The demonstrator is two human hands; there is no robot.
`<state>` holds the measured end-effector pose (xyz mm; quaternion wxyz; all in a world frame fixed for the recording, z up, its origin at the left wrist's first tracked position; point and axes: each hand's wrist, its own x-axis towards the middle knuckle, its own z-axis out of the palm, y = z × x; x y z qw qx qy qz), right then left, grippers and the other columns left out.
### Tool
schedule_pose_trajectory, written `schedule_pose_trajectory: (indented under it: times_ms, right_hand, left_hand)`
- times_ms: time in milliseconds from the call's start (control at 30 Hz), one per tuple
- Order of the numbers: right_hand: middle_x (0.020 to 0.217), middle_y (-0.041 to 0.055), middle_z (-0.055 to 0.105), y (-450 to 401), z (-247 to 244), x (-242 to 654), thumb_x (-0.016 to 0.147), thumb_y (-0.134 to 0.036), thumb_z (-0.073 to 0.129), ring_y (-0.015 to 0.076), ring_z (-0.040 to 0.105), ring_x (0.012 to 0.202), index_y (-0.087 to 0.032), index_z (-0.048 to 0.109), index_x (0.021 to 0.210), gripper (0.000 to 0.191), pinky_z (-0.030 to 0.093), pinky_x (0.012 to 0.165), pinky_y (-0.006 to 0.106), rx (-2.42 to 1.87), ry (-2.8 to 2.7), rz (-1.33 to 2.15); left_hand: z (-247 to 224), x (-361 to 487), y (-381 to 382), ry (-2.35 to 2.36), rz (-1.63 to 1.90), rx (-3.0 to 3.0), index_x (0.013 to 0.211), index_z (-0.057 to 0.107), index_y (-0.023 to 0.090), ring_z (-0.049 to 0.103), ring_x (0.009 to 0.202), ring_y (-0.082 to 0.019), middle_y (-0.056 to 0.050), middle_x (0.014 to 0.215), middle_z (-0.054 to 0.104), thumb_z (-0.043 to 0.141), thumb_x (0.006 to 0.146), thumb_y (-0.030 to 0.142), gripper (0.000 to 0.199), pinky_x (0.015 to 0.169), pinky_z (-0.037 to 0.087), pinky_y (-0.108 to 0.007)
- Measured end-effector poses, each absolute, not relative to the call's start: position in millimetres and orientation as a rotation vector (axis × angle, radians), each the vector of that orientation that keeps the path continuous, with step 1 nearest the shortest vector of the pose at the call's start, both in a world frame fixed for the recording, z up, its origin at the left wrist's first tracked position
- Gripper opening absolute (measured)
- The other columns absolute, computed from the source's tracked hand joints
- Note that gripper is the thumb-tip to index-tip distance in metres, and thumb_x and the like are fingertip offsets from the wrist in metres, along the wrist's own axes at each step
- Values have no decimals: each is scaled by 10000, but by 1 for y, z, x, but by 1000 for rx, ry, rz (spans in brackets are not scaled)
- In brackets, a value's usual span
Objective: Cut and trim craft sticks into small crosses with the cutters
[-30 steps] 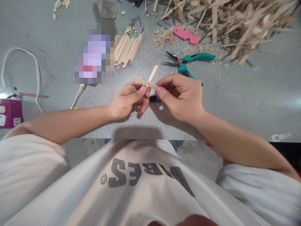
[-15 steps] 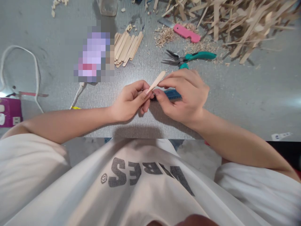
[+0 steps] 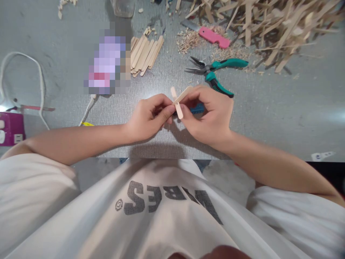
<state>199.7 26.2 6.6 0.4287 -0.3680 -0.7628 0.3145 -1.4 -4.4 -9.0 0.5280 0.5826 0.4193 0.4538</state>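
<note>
Two pale craft sticks cross between my hands above the table: a short upright one (image 3: 179, 111) and a slanting one (image 3: 183, 95). My left hand (image 3: 153, 114) is closed, with thumb and forefinger pinching at the left side of the crossing. My right hand (image 3: 210, 111) is also closed, its fingertips on the right end of the slanting stick and its thumb beside the upright one. A blue object (image 3: 198, 108) lies partly hidden under my right hand. Green-handled pliers (image 3: 208, 68) rest open just beyond it.
A row of craft sticks (image 3: 147, 54) lies beyond my left hand, near a blurred phone-like object (image 3: 107, 61) on a white cable (image 3: 87, 111). A pink-handled knife (image 3: 214, 37) lies among wood shavings (image 3: 188, 41). Scrap sticks (image 3: 277, 32) are heaped at the far right. A purple power socket (image 3: 12, 127) sits left.
A second craft stick now shows crossing the first between my hands. My right hand has shifted slightly left and turned, uncovering the pliers' lower handle. My left hand has hardly moved.
</note>
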Motion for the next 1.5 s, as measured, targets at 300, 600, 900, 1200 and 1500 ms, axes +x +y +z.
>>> schedule_pose_trajectory:
  times_ms: [300, 600, 900, 1200, 1500]
  right_hand:
    - [725, -8, 713, 25, 5, 199, 1008, -352, 823, 170, 626, 621, -307, 736, 836, 197, 518, 538, 357, -990, -1814, 949]
    - [706, -37, 649, 28, 4, 198, 960, -254, 832, 139, 564, 577, -287, 650, 782, 257, 444, 513, 335, -922, -1728, 1172]
    - [687, -47, 637, 30, 8, 195, 836, -69, 710, 114, 527, 580, -263, 656, 726, 229, 414, 537, 300, -841, -1634, 1267]
    - [693, -16, 657, 29, 6, 197, 914, -194, 710, 155, 569, 598, -285, 671, 759, 184, 469, 538, 337, -902, -1734, 1120]
    - [795, 22, 695, 36, 0, 210, 1037, -343, 667, 227, 617, 680, -326, 614, 901, 147, 554, 636, 433, -879, -1950, 614]
  left_hand:
    - [-9, -4, -3, 1034, 1074, 1561, 898, 735, 177, 606, 591, -73, -9, 744, 766, 723, 1112, 529, 413, 589, 467, -218]
    - [-6, -5, -2, 999, 1047, 1589, 886, 743, 173, 619, 582, -75, -4, 715, 743, 744, 1097, 490, 381, 577, 475, -206]
    - [-9, -5, -3, 973, 1083, 1628, 896, 765, 160, 642, 588, -60, 14, 701, 731, 765, 1077, 336, 252, 578, 485, -178]
    - [-5, -3, -2, 825, 952, 1249, 883, 690, 175, 681, 537, -80, -47, 782, 802, 858, 985, 677, 540, 529, 583, -192]
    - [-6, -2, 2, 828, 956, 1107, 906, 675, 169, 682, 485, -85, -35, 747, 813, 895, 920, 735, 608, 474, 567, -188]
